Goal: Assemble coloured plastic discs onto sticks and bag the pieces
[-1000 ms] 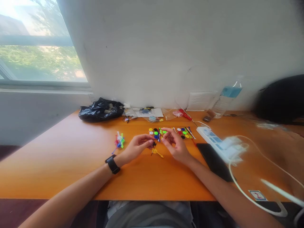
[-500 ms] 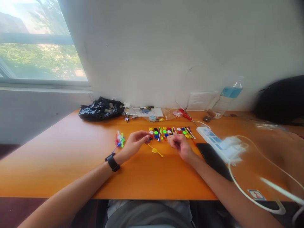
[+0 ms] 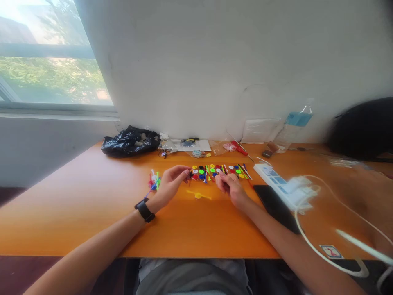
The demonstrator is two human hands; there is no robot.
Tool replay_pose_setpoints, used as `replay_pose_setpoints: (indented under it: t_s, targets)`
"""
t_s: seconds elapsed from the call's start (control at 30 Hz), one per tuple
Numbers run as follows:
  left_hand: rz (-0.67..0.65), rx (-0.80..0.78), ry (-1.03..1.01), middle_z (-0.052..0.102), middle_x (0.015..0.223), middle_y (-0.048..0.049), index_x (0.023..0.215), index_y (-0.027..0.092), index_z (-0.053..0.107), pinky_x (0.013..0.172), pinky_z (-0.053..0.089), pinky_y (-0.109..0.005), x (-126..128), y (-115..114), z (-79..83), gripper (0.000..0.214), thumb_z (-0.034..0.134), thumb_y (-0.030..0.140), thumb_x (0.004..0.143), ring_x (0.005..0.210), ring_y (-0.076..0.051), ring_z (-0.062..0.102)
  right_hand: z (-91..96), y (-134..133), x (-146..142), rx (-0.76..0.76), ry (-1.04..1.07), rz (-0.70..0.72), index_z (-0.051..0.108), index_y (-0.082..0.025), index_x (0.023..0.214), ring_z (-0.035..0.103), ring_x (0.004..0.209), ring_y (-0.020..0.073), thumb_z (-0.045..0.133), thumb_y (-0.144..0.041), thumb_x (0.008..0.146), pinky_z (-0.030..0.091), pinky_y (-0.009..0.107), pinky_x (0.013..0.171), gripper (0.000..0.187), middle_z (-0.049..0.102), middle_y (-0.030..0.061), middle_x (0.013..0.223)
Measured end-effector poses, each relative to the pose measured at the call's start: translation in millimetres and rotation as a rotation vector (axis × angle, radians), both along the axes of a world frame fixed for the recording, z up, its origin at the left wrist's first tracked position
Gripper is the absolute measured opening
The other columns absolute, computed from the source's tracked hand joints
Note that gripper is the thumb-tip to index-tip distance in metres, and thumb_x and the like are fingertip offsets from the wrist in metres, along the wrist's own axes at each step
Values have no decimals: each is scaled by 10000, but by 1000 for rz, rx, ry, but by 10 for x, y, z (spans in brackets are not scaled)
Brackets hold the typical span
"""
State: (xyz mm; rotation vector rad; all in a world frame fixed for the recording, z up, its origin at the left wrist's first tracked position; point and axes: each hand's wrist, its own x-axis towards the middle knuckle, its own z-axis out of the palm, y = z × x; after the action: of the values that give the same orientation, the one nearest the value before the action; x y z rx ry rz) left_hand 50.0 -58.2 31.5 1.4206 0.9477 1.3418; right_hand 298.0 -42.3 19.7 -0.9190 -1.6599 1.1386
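A spread of small coloured discs and thin sticks (image 3: 219, 171) lies on the orange table (image 3: 92, 213). My left hand (image 3: 172, 184), with a black watch on the wrist, has its fingers pinched at the left end of that spread, on something too small to name. My right hand (image 3: 230, 186) rests with curled fingers at the near edge of the spread, touching the pieces. A yellow disc on a stick (image 3: 198, 195) lies flat between the two hands. A small bundle of coloured assembled pieces (image 3: 154, 180) sits left of my left hand.
A black plastic bag (image 3: 130, 141) and small packets (image 3: 190, 147) lie along the wall. A water bottle (image 3: 290, 129), a white power strip (image 3: 284, 182) with a plug and cable, a black phone (image 3: 276, 207) and a dark bag (image 3: 362, 129) are on the right.
Both hands moved away from each other and toward the row of discs. The yellow disc on a stick now lies flatter between them. The dark stick between the hands a second ago is gone from there.
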Motion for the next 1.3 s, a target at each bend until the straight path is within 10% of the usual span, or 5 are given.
replay_pose_setpoints:
  t_s: [0.4, 0.7, 1.3]
  targets:
    - [-30, -53, -20, 718, 875, -56, 1001, 139, 738, 796, 547, -286, 14, -9, -2, 238, 733, 356, 903, 820, -166, 662, -28, 9, -15, -6, -34, -15, 566, -202, 511, 404, 550, 144, 562, -680, 959, 305, 315, 548, 655, 471, 16, 544]
    - [-115, -69, 39, 731, 878, -63, 1013, 141, 763, 845, 536, -306, 26, -58, 24, 207, 703, 302, 897, 855, -181, 657, 17, -83, -115, 104, -169, 69, 706, -227, 1071, 537, 680, 151, 678, -469, 953, 420, 286, 620, 271, 644, 21, 850]
    - [28, -4, -31, 744, 978, -63, 1012, 161, 749, 865, 537, -292, 7, 5, -78, 221, 762, 338, 881, 916, -180, 668, -204, -27, -71, 304, -556, 127, 717, -204, 974, 564, 716, 149, 673, -306, 960, 423, 279, 667, 112, 702, 27, 906]
